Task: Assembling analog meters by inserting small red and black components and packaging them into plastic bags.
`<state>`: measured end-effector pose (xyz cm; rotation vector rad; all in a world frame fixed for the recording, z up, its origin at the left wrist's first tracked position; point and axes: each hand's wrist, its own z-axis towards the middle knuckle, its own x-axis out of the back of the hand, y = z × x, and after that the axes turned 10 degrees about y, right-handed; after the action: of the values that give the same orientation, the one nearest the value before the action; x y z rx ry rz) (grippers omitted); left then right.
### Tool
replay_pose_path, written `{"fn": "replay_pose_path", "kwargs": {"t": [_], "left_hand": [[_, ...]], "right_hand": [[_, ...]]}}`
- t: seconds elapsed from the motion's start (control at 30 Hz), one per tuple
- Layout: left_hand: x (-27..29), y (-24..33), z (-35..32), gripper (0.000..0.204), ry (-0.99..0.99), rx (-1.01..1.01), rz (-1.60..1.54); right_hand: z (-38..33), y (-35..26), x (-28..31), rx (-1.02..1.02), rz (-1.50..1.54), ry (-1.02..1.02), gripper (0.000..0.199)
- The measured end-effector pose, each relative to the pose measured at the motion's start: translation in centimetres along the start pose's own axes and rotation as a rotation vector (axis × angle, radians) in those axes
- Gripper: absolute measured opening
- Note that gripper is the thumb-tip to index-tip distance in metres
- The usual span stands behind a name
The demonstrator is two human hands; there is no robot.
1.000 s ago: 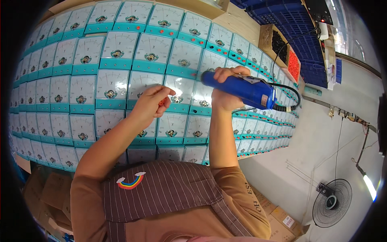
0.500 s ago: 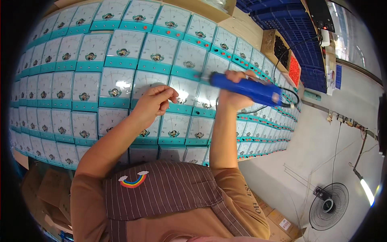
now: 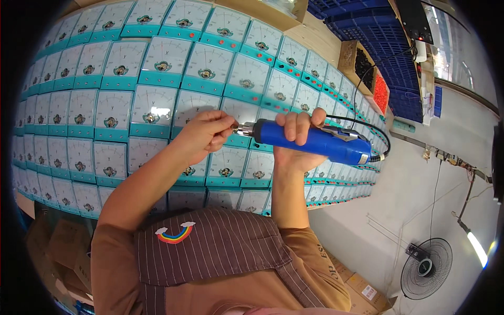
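My right hand (image 3: 299,137) is wrapped round a blue electric screwdriver (image 3: 320,143), held level with its metal tip pointing left. At that tip the fingers of my left hand (image 3: 207,131) are pinched together. Whatever small piece they hold is too little to make out. Under both hands lie rows of panel voltmeters (image 3: 202,65) with white dials and teal lower strips. Red and black terminals (image 3: 254,98) sit on the strips of those toward the right. The meters directly below my hands are partly hidden.
An open box of black and red small parts (image 3: 367,73) stands at the far right, beside stacked blue crates (image 3: 367,31). A black cable (image 3: 362,119) runs from the screwdriver. A fan (image 3: 426,268) is at the lower right, cardboard boxes (image 3: 68,241) at the lower left.
My right hand has brought the screwdriver down and to the left, so its tip now meets my left fingers. My left hand has shifted only slightly, staying pinched.
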<state>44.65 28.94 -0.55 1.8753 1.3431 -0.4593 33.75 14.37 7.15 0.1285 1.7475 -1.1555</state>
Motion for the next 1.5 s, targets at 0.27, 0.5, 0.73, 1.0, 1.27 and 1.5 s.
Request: {"fn": "replay_pose_path", "kwargs": {"t": [0.27, 0.5, 0.73, 1.0, 1.27, 1.5], "left_hand": [[0.8, -0.9, 0.4, 0.022, 0.117, -0.123, -0.038], [1.3, -0.8, -0.5, 0.02, 0.07, -0.111, 0.07], [1.0, -1.1, -0.4, 0.015, 0.112, -0.129, 0.078], [2.2, -0.7, -0.1, 0.018, 0.08, -0.131, -0.085], [1.2, 0.8, -1.6, 0.022, 0.11, -0.135, -0.122], [3.7, -0.2, -2.8, 0.023, 0.046, -0.106, -0.13]], "right_hand": [[3.0, 1.9, 1.8, 0.358, -0.355, 0.03, 0.057], [5.0, 3.9, 3.5, 0.324, -0.44, -0.021, 0.054], [3.7, 6.1, 2.5, 0.239, -0.493, -0.119, 0.052], [3.4, 0.3, 0.5, 0.05, 0.017, 0.164, 0.042], [2.2, 3.1, -1.7, -0.101, 0.045, 0.112, 0.056], [5.1, 7.3, -1.1, 0.22, -0.363, -0.115, 0.057]]}}
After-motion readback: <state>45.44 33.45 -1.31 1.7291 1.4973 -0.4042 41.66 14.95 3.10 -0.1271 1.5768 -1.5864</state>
